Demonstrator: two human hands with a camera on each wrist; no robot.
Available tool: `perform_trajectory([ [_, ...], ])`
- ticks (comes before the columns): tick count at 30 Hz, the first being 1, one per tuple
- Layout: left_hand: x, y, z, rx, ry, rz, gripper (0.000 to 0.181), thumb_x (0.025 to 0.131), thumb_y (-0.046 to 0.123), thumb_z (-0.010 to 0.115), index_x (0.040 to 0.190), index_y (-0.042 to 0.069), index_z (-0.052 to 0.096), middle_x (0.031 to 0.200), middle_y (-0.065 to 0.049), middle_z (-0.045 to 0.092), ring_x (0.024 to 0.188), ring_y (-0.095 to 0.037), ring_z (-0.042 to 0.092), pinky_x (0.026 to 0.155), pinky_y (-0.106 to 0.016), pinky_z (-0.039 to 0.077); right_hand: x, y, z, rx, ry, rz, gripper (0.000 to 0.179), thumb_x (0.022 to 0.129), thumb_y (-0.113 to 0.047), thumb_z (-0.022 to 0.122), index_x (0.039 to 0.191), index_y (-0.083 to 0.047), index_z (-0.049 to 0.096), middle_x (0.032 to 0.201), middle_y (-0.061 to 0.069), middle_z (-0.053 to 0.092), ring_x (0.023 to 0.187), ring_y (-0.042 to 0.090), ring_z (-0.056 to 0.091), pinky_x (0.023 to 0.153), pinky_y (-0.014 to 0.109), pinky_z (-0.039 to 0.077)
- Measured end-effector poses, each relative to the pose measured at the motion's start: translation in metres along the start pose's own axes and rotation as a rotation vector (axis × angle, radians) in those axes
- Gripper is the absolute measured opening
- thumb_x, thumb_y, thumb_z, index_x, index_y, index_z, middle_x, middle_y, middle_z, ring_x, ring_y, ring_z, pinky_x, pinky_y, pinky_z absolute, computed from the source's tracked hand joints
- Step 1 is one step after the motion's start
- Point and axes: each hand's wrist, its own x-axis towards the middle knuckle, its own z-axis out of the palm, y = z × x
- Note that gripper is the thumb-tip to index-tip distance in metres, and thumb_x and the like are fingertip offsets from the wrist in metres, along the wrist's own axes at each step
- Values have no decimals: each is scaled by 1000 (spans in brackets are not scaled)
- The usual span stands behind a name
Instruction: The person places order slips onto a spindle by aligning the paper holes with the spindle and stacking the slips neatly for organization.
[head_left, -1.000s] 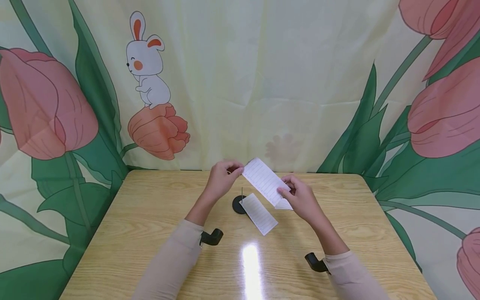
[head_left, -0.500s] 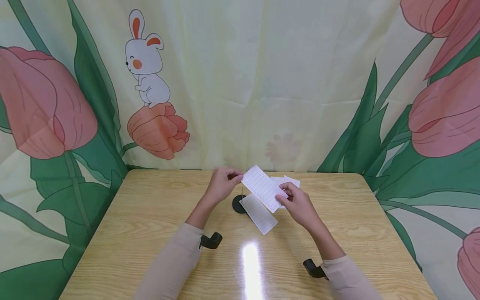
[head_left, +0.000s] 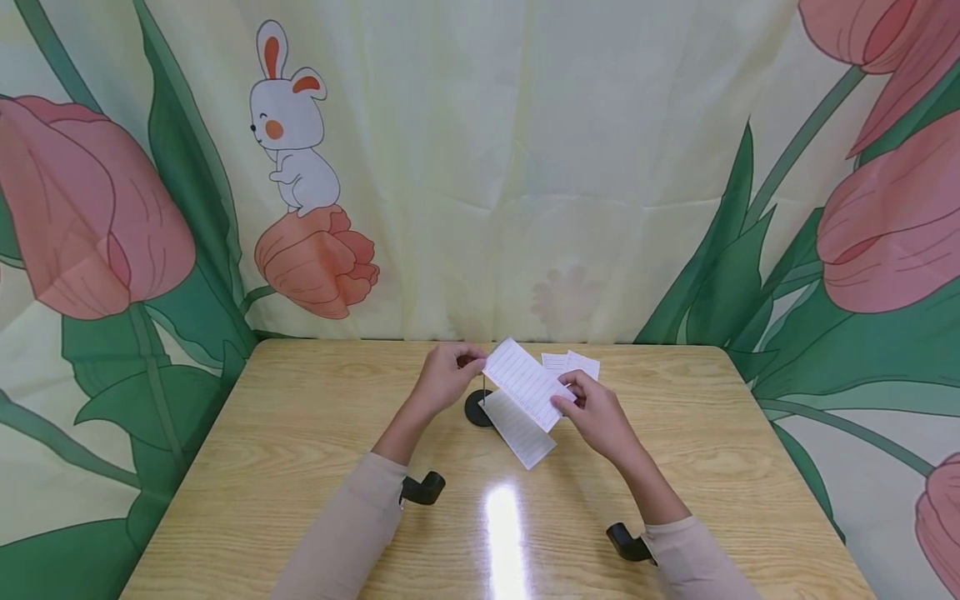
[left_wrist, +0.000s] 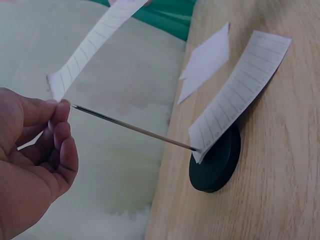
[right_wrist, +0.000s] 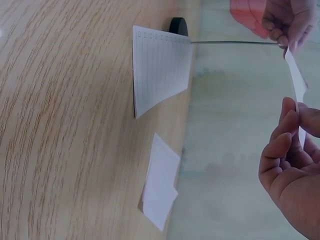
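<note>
A lined paper slip [head_left: 525, 379] is held above the table between both hands. My left hand [head_left: 444, 377] pinches its left corner, right at the tip of a thin metal spike [left_wrist: 135, 130]. My right hand [head_left: 596, 412] pinches the slip's right end between thumb and fingers. The spike rises from a round black base [head_left: 476, 408]. At the spike's foot, lined paper [left_wrist: 245, 85] is skewered by one corner and slants out over the base. Whether the spike's tip pierces the held slip cannot be made out.
More white slips [head_left: 577, 363] lie overlapping on the wooden table [head_left: 300, 433], behind the right hand. A printed curtain [head_left: 465, 167] hangs along the table's back edge. Black wrist mounts [head_left: 423, 488] stick out from both sleeves.
Both hands have lowered a little, bringing the held slip down towards the spike. The slip now overlaps more of the skewered paper in the head view, and the slips behind have come into sight.
</note>
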Motion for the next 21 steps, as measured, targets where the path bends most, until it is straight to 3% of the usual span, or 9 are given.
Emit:
perform_trajectory([
  [12,-3,-4,2,13,-6,-23,12,100,7,67,104,1,76,96,-10,75,88,-24,70,73,-28,55,1,3,1,-19,-8,-2,28,97,-7,71,122,0,62,94,12,74,78,16,61,64,23,47],
  [21,-1,-7,4,13,-7,-33,12,100,7,66,103,1,76,94,-9,75,83,-17,68,73,-30,55,1,2,2,-24,-6,5,27,97,-8,72,121,-2,62,91,10,72,77,17,60,64,24,46],
])
